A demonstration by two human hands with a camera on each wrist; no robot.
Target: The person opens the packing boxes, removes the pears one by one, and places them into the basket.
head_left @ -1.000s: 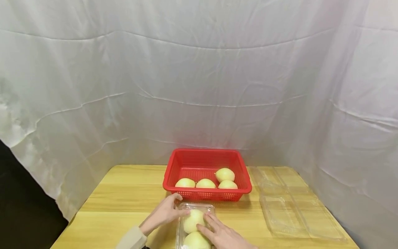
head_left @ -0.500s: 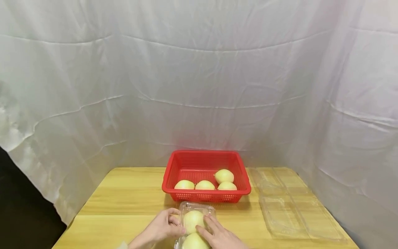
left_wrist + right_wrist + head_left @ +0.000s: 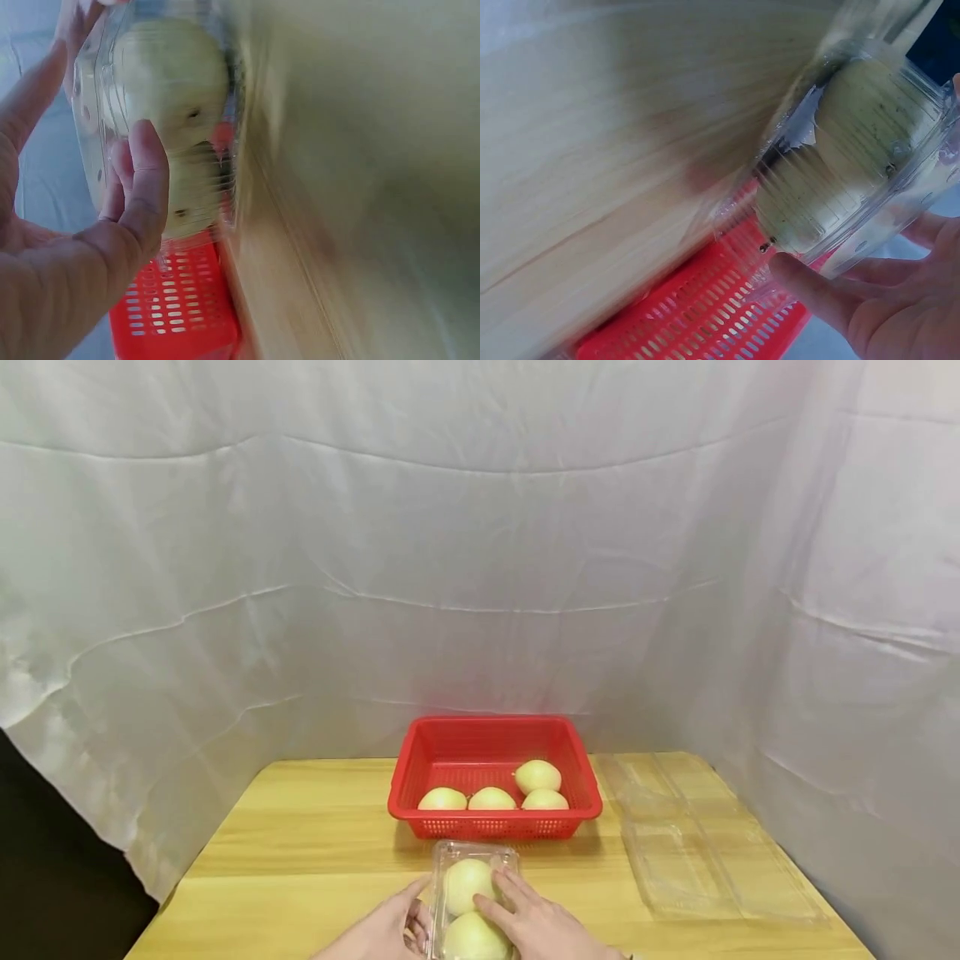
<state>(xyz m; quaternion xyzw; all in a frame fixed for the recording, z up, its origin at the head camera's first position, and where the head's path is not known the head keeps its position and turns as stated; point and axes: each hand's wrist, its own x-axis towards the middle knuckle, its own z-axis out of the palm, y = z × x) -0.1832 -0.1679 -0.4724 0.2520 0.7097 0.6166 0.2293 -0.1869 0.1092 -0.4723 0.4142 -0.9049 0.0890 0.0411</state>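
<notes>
A clear plastic clamshell box (image 3: 442, 852) with two pale yellow pears (image 3: 468, 887) in it stands at the table's near edge. My left hand (image 3: 390, 927) is at its left side. In the left wrist view, its bent fingers (image 3: 148, 165) are right at the box's side wall, with the thumb (image 3: 34, 94) apart from them beside the lid. My right hand (image 3: 536, 918) lies over the box's right side, extended fingers on the lid above the pears. In the right wrist view, one finger (image 3: 810, 285) reaches along the side wall while the others lie across the lid.
Just behind the box stands a red perforated basket (image 3: 495, 817) with several pears (image 3: 537, 777) inside. More clear plastic boxes (image 3: 690, 868) lie at the table's right. Grey-white cloth (image 3: 480, 568) hangs around the wooden table (image 3: 300, 835).
My left hand has slid from the box's far left corner toward me along its left side. The lid lies lower over the pears. My right hand stays on top, barely moved.
</notes>
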